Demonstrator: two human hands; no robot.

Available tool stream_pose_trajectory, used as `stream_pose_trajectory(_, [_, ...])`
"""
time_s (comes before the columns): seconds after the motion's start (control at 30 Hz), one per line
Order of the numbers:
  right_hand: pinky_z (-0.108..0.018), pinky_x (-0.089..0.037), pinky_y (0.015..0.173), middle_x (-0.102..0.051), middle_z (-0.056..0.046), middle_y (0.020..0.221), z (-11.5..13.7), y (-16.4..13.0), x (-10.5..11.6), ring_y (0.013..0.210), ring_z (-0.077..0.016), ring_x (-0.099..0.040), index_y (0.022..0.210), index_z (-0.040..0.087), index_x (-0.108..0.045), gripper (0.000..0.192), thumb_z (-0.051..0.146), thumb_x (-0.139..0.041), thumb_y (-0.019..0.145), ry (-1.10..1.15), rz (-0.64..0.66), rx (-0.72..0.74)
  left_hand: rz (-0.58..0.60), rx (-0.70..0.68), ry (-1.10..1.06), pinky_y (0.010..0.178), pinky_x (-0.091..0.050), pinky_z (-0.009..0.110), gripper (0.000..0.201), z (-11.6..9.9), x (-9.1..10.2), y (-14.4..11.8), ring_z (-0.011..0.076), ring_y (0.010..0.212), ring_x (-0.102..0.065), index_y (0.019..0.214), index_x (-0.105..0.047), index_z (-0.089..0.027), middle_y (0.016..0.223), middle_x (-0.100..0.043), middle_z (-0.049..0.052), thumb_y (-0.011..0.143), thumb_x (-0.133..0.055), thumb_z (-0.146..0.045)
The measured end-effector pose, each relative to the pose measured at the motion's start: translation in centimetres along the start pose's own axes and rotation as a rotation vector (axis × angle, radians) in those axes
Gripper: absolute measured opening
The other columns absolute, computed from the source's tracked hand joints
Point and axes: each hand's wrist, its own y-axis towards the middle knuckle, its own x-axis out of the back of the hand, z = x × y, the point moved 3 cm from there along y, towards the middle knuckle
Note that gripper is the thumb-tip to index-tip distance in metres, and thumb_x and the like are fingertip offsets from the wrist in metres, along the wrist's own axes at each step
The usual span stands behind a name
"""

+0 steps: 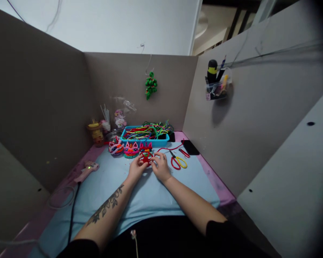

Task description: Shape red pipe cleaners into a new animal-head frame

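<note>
While both hands work at mid-table, step in hand looks like bending or fitting a small red piece (145, 159), by my read. It's up off the blue cloth (123, 193), between the hands, just near of the three animal-face pieces (130, 150). Left hand (136, 168): thumb and fingers narrow, pinching its left side. Right hand (161, 168): fingertips narrow on its right edge, looks like a pinch too.

Next move, my judgement: calls for a steady left hold, fine fingertip control on the right; squeezing hard could distort it.

Piece itself: bright red, fuzzy-looking, several arms with gaps between. Some green shows at its far side; can't tell if it's part of it. Red strand (168, 148) runs right from near the right hand; can't confirm it joins. Scissors (179, 162) lie right of the right hand, untouched.
</note>
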Motion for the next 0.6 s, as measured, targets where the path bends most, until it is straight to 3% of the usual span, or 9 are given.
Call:
stream_pose_trajectory(0.17, [-0.041, -0.038, 0.094, -0.046, -0.009, 0.111, -0.21, -0.15, -0.08, 0.107, -0.0233, -0.042, 0.087, 0.022, -0.066, 0.015, 0.018, -0.055, 0.079, -0.003, 0.032, 0.003, 0.008, -0.045, 0.08, 0.056, -0.045, 0.023, 0.057, -0.18, 0.38, 0.1, 0.0114, 0.054, -0.058, 0.111, -0.049, -0.011, 0.057, -0.059, -0.004, 0.06, -0.07, -0.025])
stream_pose_trajectory(0.6, [-0.043, -0.038, 0.094, -0.047, -0.009, 0.112, 0.14, -0.18, -0.02, 0.108, -0.024, -0.042, 0.086, 0.021, -0.066, 0.013, 0.018, -0.056, 0.078, 0.012, 0.066, -0.006, 0.048, 0.022, 0.002, 0.057, -0.048, 0.026, 0.064, 0.31, 0.4, 0.14, 0.0148, 0.057, -0.062, 0.111, -0.05, -0.01, 0.064, -0.066, 0.002, 0.054, -0.074, -0.025])
